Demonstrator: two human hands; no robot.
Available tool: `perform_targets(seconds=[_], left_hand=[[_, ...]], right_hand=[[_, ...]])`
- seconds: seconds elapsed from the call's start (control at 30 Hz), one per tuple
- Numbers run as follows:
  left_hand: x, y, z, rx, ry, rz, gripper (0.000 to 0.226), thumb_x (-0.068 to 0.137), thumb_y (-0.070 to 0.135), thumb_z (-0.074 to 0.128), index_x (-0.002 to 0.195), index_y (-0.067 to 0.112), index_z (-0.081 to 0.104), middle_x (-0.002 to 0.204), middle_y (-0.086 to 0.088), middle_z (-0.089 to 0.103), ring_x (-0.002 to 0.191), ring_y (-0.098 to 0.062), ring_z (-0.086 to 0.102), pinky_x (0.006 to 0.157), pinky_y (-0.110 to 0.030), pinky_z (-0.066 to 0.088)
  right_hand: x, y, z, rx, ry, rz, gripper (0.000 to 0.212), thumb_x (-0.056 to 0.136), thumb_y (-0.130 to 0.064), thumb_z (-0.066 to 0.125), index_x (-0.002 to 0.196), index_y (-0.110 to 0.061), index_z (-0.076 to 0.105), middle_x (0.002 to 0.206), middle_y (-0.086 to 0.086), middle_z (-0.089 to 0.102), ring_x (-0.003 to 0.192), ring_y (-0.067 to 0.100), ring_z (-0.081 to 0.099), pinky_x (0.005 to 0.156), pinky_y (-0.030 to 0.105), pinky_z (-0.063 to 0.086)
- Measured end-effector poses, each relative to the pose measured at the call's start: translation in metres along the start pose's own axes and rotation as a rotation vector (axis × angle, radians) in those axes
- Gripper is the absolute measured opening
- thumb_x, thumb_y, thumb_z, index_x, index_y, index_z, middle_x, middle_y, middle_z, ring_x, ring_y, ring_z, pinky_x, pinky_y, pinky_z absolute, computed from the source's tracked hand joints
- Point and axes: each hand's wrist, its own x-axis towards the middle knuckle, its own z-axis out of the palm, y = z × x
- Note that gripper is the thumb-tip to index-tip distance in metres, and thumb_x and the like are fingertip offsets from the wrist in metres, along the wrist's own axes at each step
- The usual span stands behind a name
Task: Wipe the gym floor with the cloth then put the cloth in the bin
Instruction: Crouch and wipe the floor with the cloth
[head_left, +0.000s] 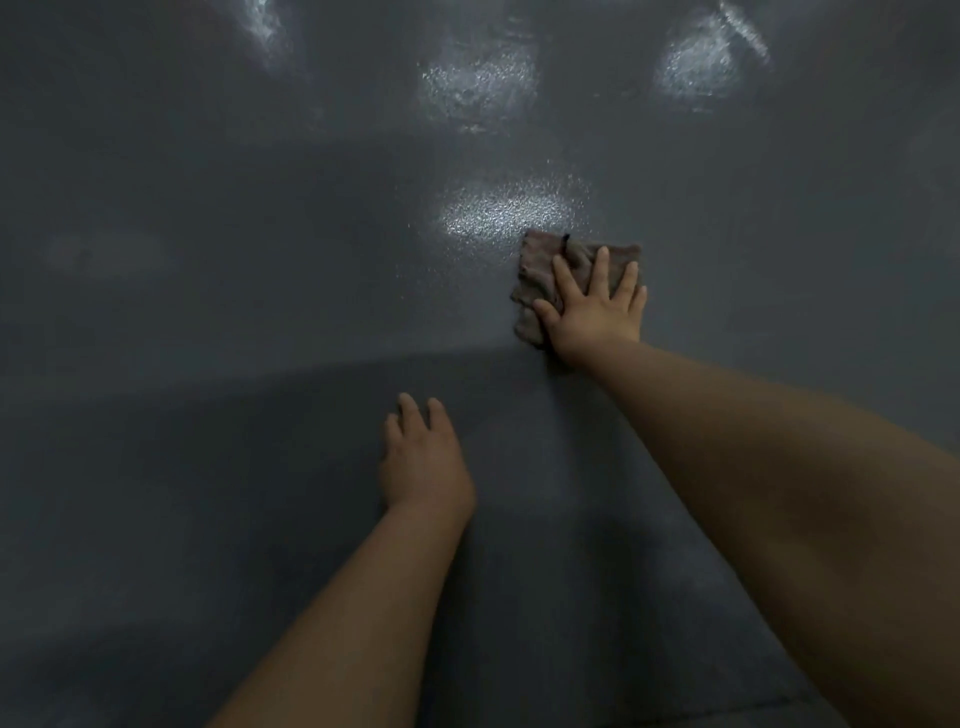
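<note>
Legible text, labels, brands, numbers, signs: none. No surface in view carries any marking that can be read.
</note>
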Motion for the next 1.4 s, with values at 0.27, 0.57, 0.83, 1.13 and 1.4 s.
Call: perform_targets(seconds=[0.27,0.57,0.83,1.13,1.4], left_hand=[[0.002,-0.013,-0.001,-0.033,0.000,0.061,0.094,0.088,0.018,0.063,0.150,0.007,-0.006,0.159,-0.012,-0.005,0.145,-0.028,0.004,0.115,-0.026,0.009],[-0.006,0.016,0.007,-0.418,0.082,-0.048,0.112,0.076,0.014,0.074,0.151,0.018,-0.009,0.157,-0.019,0.004,0.145,-0.032,0.006,0.117,-0.034,0.011],[-0.065,0.106,0.054,-0.028,-0.005,0.182,0.102,0.084,0.034,0.066,0.150,0.028,-0.012,0.155,-0.016,-0.019,0.145,-0.033,-0.007,0.117,-0.040,0.004],[-0.072,0.117,0.067,0.059,-0.142,0.127,0.109,0.081,0.032,0.071,0.150,0.021,-0.013,0.154,-0.018,-0.024,0.143,-0.039,-0.014,0.116,-0.051,0.009],[-0.072,0.118,0.063,0.081,-0.166,0.140,0.123,0.072,0.038,0.080,0.150,0.018,-0.013,0.152,-0.019,-0.026,0.142,-0.041,-0.015,0.115,-0.051,0.012]], right_hand=[[-0.030,-0.054,0.025,-0.074,0.001,-0.386,0.057,0.096,-0.055,0.029,0.148,-0.045,0.007,0.159,0.003,-0.012,0.142,0.041,-0.017,0.112,0.056,-0.010],[-0.116,0.001,0.061,-0.063,-0.018,-0.662,0.055,0.092,-0.051,0.023,0.145,-0.039,0.030,0.159,0.004,0.008,0.144,0.040,-0.003,0.107,0.046,-0.019],[-0.090,0.098,0.038,-0.002,0.101,-0.091,0.063,0.090,-0.060,0.011,0.149,-0.040,0.017,0.160,0.001,-0.001,0.145,0.035,-0.009,0.115,0.044,-0.009],[-0.122,0.083,0.051,0.027,0.031,-0.139,0.055,0.097,-0.050,0.019,0.149,-0.041,0.004,0.159,0.004,-0.013,0.143,0.036,-0.018,0.112,0.047,-0.015],[-0.096,0.164,0.039,-0.051,0.069,-0.086,0.054,0.097,-0.053,0.018,0.149,-0.040,0.017,0.160,0.000,-0.002,0.145,0.035,-0.007,0.115,0.048,-0.005]])
